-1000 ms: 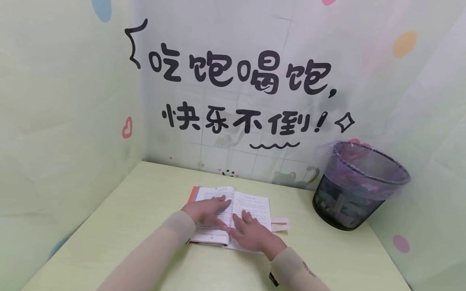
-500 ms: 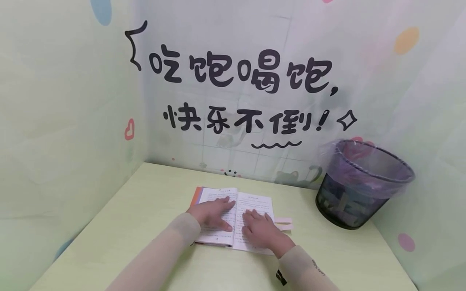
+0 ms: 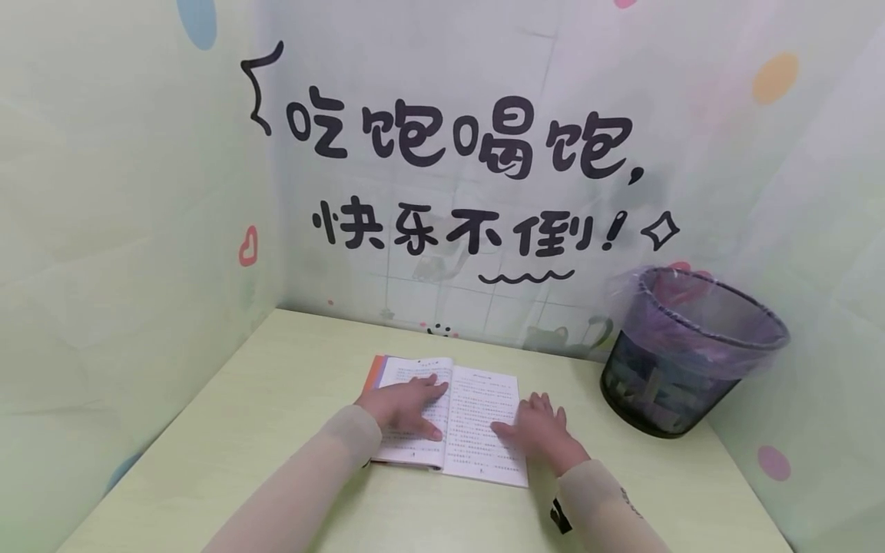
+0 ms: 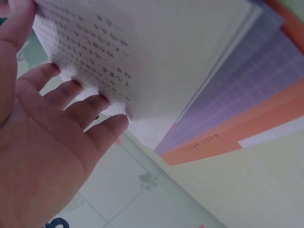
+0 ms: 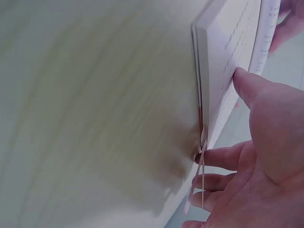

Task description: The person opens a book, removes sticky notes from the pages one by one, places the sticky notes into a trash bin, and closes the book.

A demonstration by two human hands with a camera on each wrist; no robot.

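Note:
An open book [image 3: 480, 453] with printed pages and an orange and purple cover edge lies on the table. My left hand [image 3: 404, 407] rests spread over its left page, with fingers [image 4: 78, 102] nearly straight along the text in the left wrist view. My right hand [image 3: 542, 428] is at the book's right edge. Its thumb [image 5: 247, 84] touches the right page, while the index fingertip is beside the edge by thin pale pink bookmark strips [image 5: 203, 180]. Thumb and fingers stand apart. In the head view the right hand covers the strips.
A dark mesh wastebasket [image 3: 664, 384] with a purple plastic liner [image 3: 643, 326] stands at the table's back right. Patterned wall sheets [image 3: 442, 169] with large dark lettering enclose the back and sides of the pale table [image 3: 207, 453].
My right hand slid right across the right page, uncovering the text, and reached the outer edge. My left hand first shifted slightly, then stayed on the left page.

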